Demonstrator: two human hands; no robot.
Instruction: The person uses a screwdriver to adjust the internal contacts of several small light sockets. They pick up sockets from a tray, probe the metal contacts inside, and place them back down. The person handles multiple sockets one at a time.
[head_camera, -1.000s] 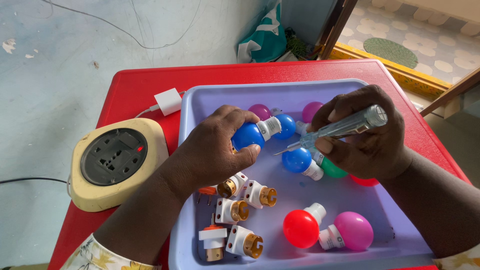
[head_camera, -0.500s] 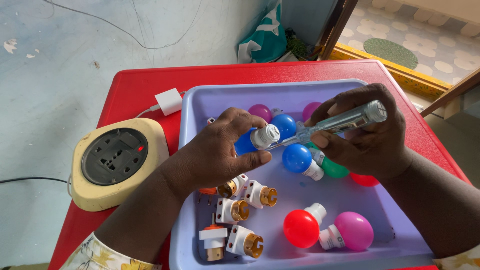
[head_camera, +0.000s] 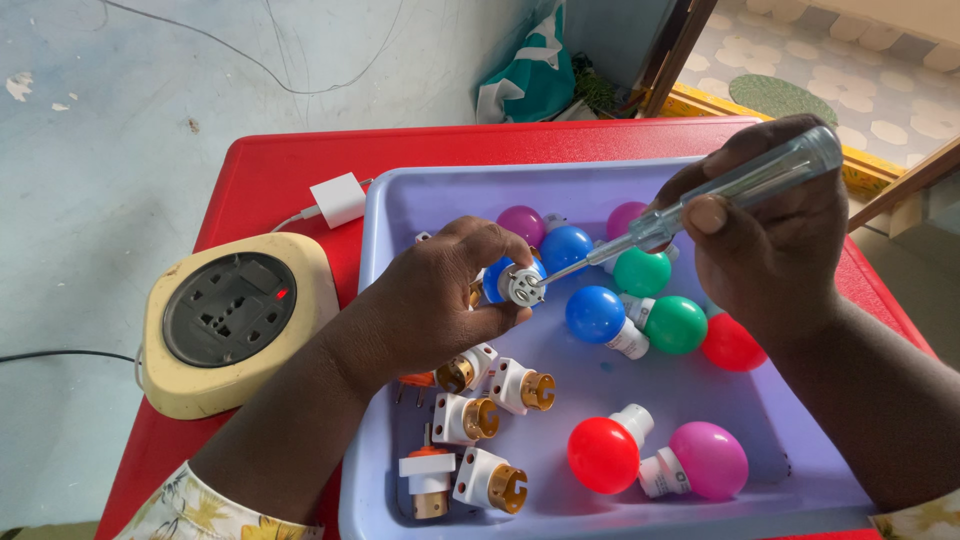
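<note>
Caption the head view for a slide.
Left hand holds a blue bulb; right hand touches a screwdriver to its base.

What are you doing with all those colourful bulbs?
The left hand holds a small blue bulb by its white base, over a lilac tray on a red table. The right hand holds a clear-handled screwdriver with its tip at the bulb's base. More coloured bulbs and brass-ended holders lie in the tray. A round socket box sits beside it.

No packages, labels, signs or screens show anywhere on or around the table.
</note>
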